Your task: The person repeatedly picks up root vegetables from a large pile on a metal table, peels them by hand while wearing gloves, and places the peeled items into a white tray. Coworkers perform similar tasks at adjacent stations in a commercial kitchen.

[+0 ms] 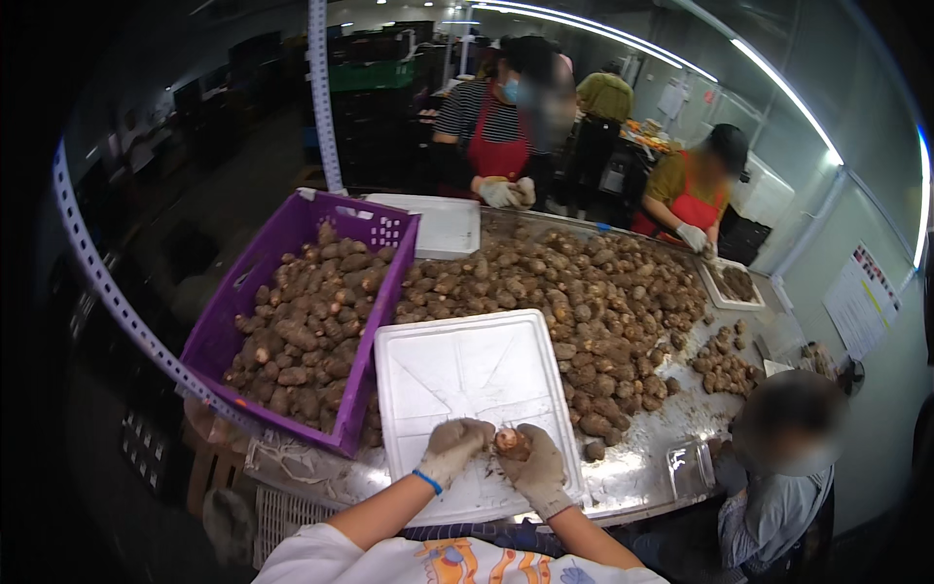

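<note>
Both of my hands wear pale, soiled work gloves above a white foam tray lid (460, 365). My right hand (536, 467) grips a small brown taro corm (511, 442), its pale cut-looking end facing up. Close by on the left, my left hand (456, 449) has its fingers curled in towards the corm; whether anything is between its fingertips is hidden. Dark crumbs of soil and skin lie on the white surface under my hands. Past it spreads a large heap of unpeeled taro corms (598, 292) on a metal table (627, 482).
A purple plastic crate (379, 328) full of taro stands at left, beside a perforated metal post (131, 314). Another white tray (438, 226) lies behind. Gloved co-workers stand across the table; one person (773, 504) sits at right near a clear plastic box (689, 467).
</note>
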A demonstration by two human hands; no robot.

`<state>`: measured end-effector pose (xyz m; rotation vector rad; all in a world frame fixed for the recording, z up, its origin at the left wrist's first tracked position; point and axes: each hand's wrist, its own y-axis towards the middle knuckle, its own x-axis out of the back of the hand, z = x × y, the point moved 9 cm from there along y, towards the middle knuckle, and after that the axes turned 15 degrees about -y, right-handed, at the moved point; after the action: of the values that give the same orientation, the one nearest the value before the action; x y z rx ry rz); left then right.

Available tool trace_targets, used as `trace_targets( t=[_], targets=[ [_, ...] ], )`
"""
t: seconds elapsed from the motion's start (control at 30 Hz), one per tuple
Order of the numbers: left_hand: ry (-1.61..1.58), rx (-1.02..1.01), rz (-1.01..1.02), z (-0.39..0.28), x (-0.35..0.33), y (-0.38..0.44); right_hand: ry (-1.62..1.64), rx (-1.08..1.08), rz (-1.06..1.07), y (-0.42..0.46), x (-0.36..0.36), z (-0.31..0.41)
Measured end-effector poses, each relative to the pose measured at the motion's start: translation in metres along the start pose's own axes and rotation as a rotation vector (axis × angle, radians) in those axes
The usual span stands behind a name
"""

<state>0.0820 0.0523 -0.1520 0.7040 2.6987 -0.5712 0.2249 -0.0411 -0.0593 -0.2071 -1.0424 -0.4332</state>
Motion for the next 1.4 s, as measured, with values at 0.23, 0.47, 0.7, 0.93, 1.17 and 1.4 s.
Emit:
trace_targets(
  t=[0.23,0.47,0.7,0.93,1.17,1.4],
  targets=[
    [0.299,-0.418,-0.008,-0.037,-0.021,-0.011,0.407,0.099,0.214,0.003,-0.024,0.010],
    [0.429,-0.835,0.066,-0.091,-0.077,-0.046,0.846,-0.011,0.368,-0.005,-0.040,0.010],
    [0.672,-0.998,0.091,-0.108,-0.090,-0.057,0.952,-0.149,0.378,-0.017,-0.059,0.000],
    [-0.003,-0.248,-0.007,-0.053,-0.019,-0.011,1.016,-0.218,0.381,-0.011,-0.044,-0.004],
    [-0.188,-0.024,-0.106,-0.029,-0.025,-0.016,0.899,-0.043,0.382,-0.015,-0.064,0.004],
    [-0.286,-0.094,0.160,-0.041,-0.047,-0.020,0.679,0.054,0.235,-0.016,-0.043,0.005]
  ],
)
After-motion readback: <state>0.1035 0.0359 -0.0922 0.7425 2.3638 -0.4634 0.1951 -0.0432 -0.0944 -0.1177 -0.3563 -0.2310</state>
